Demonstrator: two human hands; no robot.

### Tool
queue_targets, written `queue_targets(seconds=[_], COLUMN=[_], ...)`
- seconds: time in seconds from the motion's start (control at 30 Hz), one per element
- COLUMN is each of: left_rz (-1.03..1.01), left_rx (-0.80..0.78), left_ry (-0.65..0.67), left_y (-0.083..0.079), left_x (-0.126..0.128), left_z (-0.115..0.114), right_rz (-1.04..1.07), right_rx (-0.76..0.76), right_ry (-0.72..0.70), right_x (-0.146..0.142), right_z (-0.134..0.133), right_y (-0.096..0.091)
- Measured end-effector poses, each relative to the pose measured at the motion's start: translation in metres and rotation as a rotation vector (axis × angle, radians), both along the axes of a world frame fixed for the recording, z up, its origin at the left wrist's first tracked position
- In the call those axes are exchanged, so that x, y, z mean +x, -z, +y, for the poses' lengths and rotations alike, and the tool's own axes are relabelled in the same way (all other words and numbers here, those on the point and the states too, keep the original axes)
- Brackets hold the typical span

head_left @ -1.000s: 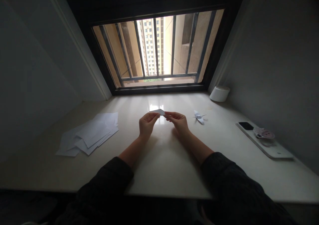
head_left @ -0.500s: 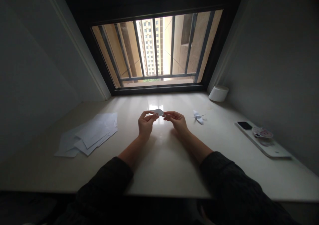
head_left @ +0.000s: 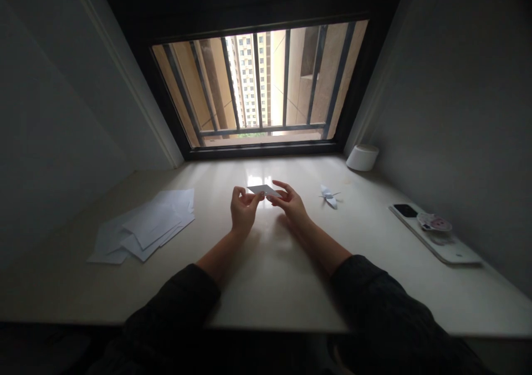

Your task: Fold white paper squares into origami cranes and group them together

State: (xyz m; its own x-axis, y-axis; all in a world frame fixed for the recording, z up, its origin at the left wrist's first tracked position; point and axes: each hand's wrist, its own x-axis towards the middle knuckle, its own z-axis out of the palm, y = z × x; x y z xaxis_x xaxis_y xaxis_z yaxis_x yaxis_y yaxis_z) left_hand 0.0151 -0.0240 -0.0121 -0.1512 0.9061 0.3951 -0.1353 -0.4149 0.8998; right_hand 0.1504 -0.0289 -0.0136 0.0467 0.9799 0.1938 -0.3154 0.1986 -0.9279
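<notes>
Pinching folded paper (head_left: 261, 189) between fingertips of left hand (head_left: 243, 209) and right hand (head_left: 295, 204), with paper crane (head_left: 331, 200) to their right, loose sheets (head_left: 152, 222) leftward

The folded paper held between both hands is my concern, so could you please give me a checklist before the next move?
1. Left hand on the folded paper: ok, pinching its near edge.
2. Right hand on it: ok, at its right end.
3. Loose sheets apart from the hands: ok, to the left.
4. Paper figure untouched: ok, right of the right hand.
5. Crease sharpness: cannot tell, too small.
</notes>
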Motion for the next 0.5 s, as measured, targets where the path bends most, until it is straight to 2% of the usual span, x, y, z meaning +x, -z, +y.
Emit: queue_targets(seconds=[0.3,0.5], left_rz=[0.020,-0.018], left_rx=[0.020,-0.005], left_ry=[0.025,-0.029], left_y=[-0.001,-0.001], left_x=[0.003,-0.004], left_z=[0.000,0.010], right_rz=[0.021,0.035], right_rx=[-0.050,-0.091], right_ry=[0.043,-0.122], right_x=[-0.002,0.001], right_z=[0.002,0.002], right_y=[0.004,0.003])
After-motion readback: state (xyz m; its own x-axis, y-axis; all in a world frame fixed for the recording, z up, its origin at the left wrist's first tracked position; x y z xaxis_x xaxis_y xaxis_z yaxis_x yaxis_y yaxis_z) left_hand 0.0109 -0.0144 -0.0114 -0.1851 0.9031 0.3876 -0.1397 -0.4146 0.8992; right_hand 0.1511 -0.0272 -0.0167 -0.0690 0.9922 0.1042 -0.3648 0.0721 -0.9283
